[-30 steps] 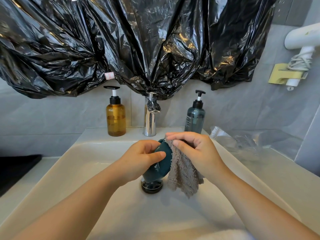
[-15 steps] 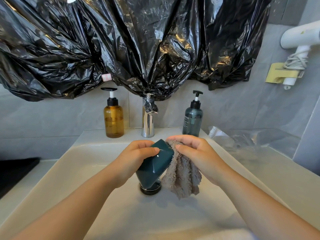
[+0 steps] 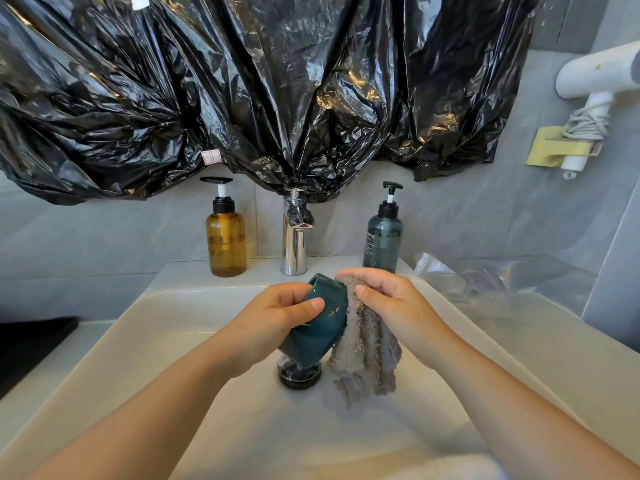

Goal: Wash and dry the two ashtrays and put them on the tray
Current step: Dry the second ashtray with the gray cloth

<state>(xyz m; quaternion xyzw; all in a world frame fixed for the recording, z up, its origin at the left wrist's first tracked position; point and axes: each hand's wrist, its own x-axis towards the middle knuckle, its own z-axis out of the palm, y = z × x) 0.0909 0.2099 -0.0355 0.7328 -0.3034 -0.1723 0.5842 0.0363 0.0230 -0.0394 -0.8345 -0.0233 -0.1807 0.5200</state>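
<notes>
While held over the white sink basin [image 3: 166, 327], the teal ashtray [image 3: 320, 336] is tilted on its side, directly above the black drain plug [image 3: 300, 375]. The left hand [image 3: 277, 317] grips it, thumb across the near wall and fingers curled round the far side. The right hand [image 3: 393, 303] pinches a grey fluffy cloth [image 3: 365, 365] against the ashtray's right edge. The cloth's loose end hangs toward the basin, right of the plug. The hands are close together, parted only by ashtray and cloth.

A chrome faucet [image 3: 294, 249] stands at the basin's far edge, with an amber pump bottle [image 3: 225, 244] to its left and a dark blue-green pump bottle [image 3: 382, 242] to its right. Black plastic sheeting [image 3: 277, 81] covers the wall above. A white hair dryer [image 3: 599, 72] hangs at far right. A clear plastic item [image 3: 502, 282] lies on the counter to the right of the basin; its form cannot be determined.
</notes>
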